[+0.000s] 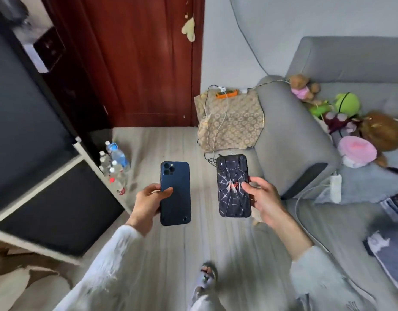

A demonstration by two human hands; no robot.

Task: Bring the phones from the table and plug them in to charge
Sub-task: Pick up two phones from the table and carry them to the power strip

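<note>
My left hand [148, 199] grips a dark blue phone [175, 198] by its left edge, back side up. My right hand [264, 198] holds a black phone with a spider-web case [232, 187], back side up too. Both phones hover over the wooden floor, side by side and apart. Ahead, an orange power strip [226, 94] with white plugs lies on a small stand under a patterned cloth [236, 124]. Thin charging cables [212, 140] hang from it down to the floor.
A grey sofa [292, 135] with several plush toys stands on the right, a white charger block [335, 187] with a cable on its seat. Water bottles [115, 164] stand on the floor by a black-and-white cabinet [47, 198] at left. A red-brown door [144, 63] is ahead.
</note>
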